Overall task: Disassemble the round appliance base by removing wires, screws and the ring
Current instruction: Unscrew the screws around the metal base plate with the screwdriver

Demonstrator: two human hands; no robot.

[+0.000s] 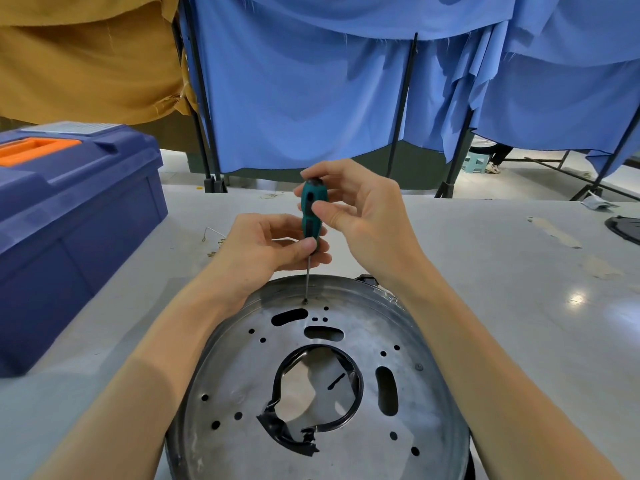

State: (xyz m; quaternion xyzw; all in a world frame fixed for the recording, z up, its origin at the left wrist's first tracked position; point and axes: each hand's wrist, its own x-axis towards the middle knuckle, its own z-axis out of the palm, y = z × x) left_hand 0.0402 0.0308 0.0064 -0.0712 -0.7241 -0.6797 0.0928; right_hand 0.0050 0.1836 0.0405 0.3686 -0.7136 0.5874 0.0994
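Container first: the blue toolbox (79, 216) sat on the counter (485, 271) well out to the left of your left hand (266, 247). Its lid was down and its orange handle folded flat on top, so what it held could not be seen.

Now the work. You had both hands on the screwdriver (312, 209). Your left hand gripped the bottom of the teal-and-black handle, thumb and fingers curled round it right where the thin shaft came out. Your right hand (360, 209) was above it, thumb and fingertips pinching the upper half of the handle. The tool stood close to upright.

The round base (235, 368) lay flat on the counter, below both hands and nearer to you, with your forearms crossing its left and right edges. The shaft dropped straight down from your left hand, and its tip sat on a screw (305, 301) near the base's far rim. A second screw head (419, 367) showed on the plate beside your right forearm. The black ring (358, 382) lined the big central opening, well toward you from the hands, torn and ragged on its near-left part.

Just left of your left hand, on the counter, lay a few small loose screws (216, 249) and a bent bit of wire (207, 233). A blue curtain (311, 98) hung beyond your hands.
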